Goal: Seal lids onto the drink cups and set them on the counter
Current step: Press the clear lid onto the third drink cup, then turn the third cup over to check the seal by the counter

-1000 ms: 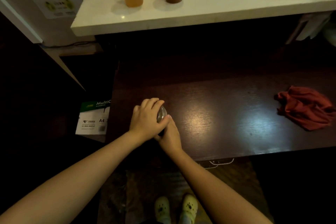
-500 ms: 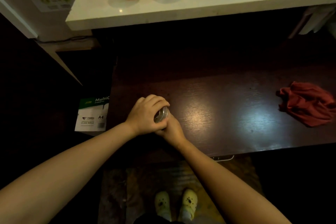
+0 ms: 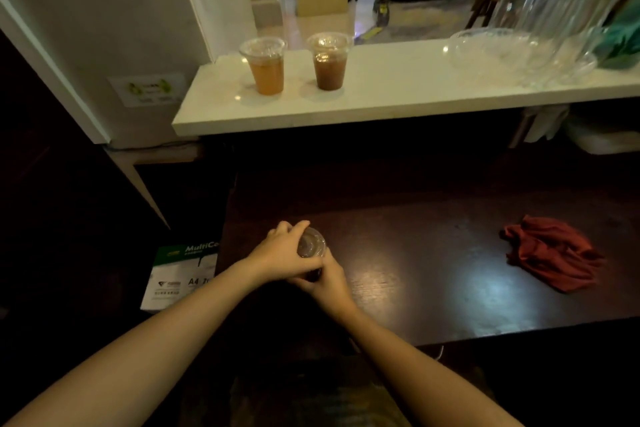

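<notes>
A dark drink cup stands on the dark wooden table [image 3: 433, 253] near its left front corner, topped by a clear plastic lid [image 3: 311, 242]. My left hand [image 3: 282, 253] curls over the lid's left edge and the cup's top. My right hand [image 3: 327, 282] wraps the cup's body from below, hiding most of it. On the white counter [image 3: 381, 104] behind stand two lidded cups: an orange drink [image 3: 265, 68] and a brown drink [image 3: 329, 62].
A crumpled red cloth [image 3: 550, 255] lies on the table's right side. Clear glassware and a glass bowl [image 3: 495, 48] crowd the counter's right end. A box of A4 paper [image 3: 180, 276] sits on the floor left of the table.
The view has tilted upward, showing the room behind the counter. My left hand has slid a little off the lid, so more of it shows. Both hands stay on the cup.
</notes>
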A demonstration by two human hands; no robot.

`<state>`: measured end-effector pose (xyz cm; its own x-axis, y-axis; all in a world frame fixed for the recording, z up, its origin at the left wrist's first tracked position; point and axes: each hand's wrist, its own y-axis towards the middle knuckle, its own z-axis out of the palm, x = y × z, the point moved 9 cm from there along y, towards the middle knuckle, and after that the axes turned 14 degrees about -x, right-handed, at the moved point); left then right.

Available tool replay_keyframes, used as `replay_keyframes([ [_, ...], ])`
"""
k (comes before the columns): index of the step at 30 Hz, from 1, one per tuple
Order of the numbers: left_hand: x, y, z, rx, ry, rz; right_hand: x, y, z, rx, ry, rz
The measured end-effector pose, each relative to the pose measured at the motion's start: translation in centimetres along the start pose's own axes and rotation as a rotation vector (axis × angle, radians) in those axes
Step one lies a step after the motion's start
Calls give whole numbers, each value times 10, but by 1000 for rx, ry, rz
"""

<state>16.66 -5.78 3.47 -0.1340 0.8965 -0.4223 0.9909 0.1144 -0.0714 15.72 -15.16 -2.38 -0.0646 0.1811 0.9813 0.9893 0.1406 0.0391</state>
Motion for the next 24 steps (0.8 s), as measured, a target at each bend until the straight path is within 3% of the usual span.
replay_keyframes([
  [3,-27,15,-46,-83,24,73,38,14,-9,-13,29,-76],
  [7,-69,20,-117,-128,-126,151,92,31,-35,-8,132,-153],
  [10,-99,20,-164,-137,-168,242,128,40,-45,98,363,-35],
  [14,-135,17,-221,-201,-111,388,176,38,-33,287,850,158],
  [18,-160,3,-252,-135,-140,459,208,33,-29,366,1092,216],
  [24,-168,-2,-269,90,-212,417,237,37,-40,269,1134,147],
])
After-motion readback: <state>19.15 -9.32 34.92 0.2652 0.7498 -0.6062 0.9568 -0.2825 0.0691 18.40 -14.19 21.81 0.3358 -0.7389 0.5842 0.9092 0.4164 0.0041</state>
